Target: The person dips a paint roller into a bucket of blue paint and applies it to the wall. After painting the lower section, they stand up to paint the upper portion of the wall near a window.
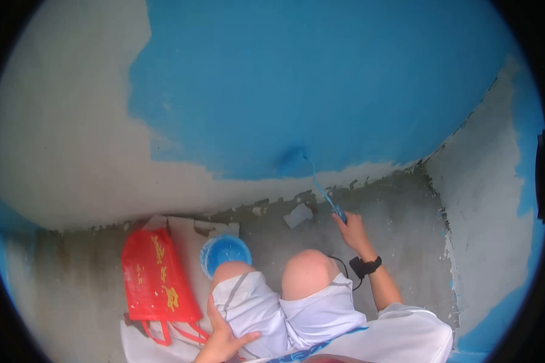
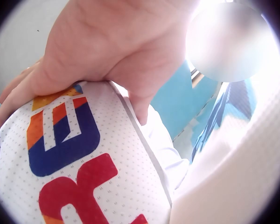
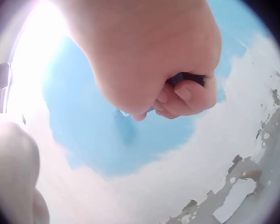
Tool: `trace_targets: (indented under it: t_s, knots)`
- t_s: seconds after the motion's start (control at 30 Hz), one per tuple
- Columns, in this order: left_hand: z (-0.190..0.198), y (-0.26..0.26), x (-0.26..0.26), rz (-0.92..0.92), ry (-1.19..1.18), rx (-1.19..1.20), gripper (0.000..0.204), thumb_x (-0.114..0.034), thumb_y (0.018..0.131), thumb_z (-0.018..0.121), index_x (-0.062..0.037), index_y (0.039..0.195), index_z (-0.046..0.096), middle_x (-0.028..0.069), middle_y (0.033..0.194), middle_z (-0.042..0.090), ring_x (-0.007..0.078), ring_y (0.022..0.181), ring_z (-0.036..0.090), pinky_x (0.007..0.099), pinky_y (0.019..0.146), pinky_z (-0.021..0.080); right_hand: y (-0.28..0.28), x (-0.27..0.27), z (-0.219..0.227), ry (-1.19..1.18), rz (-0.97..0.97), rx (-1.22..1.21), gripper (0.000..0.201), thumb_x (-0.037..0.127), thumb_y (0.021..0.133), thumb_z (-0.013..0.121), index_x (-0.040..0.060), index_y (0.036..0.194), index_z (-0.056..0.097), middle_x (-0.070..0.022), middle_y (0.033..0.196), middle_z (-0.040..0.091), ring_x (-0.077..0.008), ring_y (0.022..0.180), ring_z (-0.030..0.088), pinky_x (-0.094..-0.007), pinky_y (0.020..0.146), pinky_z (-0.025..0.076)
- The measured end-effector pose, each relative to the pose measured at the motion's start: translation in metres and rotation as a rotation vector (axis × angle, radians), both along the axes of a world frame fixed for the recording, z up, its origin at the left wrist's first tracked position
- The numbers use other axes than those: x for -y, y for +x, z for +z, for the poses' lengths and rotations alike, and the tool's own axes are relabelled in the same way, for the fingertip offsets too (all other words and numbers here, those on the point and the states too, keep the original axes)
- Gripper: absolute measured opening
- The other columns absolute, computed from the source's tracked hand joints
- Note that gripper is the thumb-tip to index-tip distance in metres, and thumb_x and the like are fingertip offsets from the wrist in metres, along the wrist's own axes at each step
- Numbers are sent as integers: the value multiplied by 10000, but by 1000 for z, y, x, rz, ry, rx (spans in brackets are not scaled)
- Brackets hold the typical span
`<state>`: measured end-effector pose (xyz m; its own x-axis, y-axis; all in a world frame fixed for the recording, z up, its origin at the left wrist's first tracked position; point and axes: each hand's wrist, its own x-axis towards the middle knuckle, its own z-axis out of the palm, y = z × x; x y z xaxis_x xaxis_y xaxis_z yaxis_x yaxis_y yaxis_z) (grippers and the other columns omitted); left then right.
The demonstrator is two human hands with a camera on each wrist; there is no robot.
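Observation:
My right hand grips the handle of a paint roller, whose thin blue-smeared rod reaches up to the wall. The roller's head overlaps a darker patch low in the blue paint on the wall. In the right wrist view the curled fingers wrap a dark handle end, and the hand hides most of the tool. My left hand rests on the left thigh, over white shorts with coloured lettering, thumb spread from the fingers. Just beyond that knee stands a bucket with blue paint inside.
A red bag with yellow writing lies left of the bucket, on a sheet of cardboard. A pale scrap lies on the floor near the wall's foot. At the right, a partly painted side wall meets the main wall in a corner.

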<state>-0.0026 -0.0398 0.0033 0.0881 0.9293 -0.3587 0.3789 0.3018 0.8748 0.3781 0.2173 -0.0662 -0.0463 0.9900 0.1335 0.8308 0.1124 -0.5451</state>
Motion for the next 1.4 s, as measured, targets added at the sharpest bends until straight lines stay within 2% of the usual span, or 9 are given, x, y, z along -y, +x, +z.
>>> trace_targets:
  t_s: [0.17,0.27,0.43,0.57,0.7,0.93,1.0,1.23,1.4]
  knots:
    - [-29,-7,-1,-21,105,-105,1512,-468,613,915,137,1425,-208,366,1497,6,449,1445,108,438,1194,137,-12,-12,77,-49,77,-487,404,382,980,582,24,795,552,-42,604,507,-151,469,432,-312,459,370]
    - [-5,-6,-10,-23,-271,-145,1548,-488,618,909,106,1420,-274,378,1503,5,426,1466,89,411,1196,134,-26,-27,153,-139,167,-849,403,428,1014,514,61,845,508,23,614,440,-70,474,382,-248,419,309]
    - [-7,-2,-12,-29,-59,-164,1465,-462,664,877,109,1438,-228,368,1518,-22,432,1465,40,419,1199,89,-51,-57,241,-64,406,-1067,451,506,1020,453,70,903,470,31,598,369,-58,456,322,-235,392,266]
    - [-20,-2,-2,-52,97,-174,1383,-437,710,845,112,1456,-182,359,1532,-49,438,1464,-8,426,1203,44,-76,-77,251,-77,438,-1118,475,543,1015,432,84,894,456,27,602,363,-58,456,318,-234,392,258]
    - [-29,-2,8,-77,230,-164,1300,-411,756,813,115,1473,-136,349,1547,-76,444,1463,-56,434,1206,-1,-99,-87,204,-117,361,-1074,480,551,1016,418,91,879,440,29,605,359,-60,464,322,-235,399,258]
    - [-17,-3,6,-72,109,-157,1287,-430,780,798,110,1475,-140,349,1551,-65,442,1465,-12,435,1208,17,-99,-61,84,-144,188,-996,451,503,1033,410,88,860,432,28,618,385,-59,488,339,-233,417,270]
    - [-17,-5,3,-22,-23,-99,1501,-455,627,911,131,1422,-219,369,1492,26,448,1440,136,433,1192,151,-92,-50,43,-189,156,-940,424,452,1042,424,85,831,429,23,627,412,-69,503,384,-246,440,326]
    - [12,2,2,30,-56,72,1413,-379,687,894,118,1439,-195,349,1492,56,403,1435,184,403,1182,201,-62,-17,-89,-136,50,-664,456,398,1058,394,68,746,435,20,582,422,-79,479,394,-265,424,322]
    - [14,6,6,36,-48,46,1393,-376,700,888,128,1440,-179,346,1481,101,402,1418,219,409,1171,223,-61,0,-89,-214,4,-635,388,288,1046,440,7,786,501,-43,562,467,-152,499,448,-357,493,378]
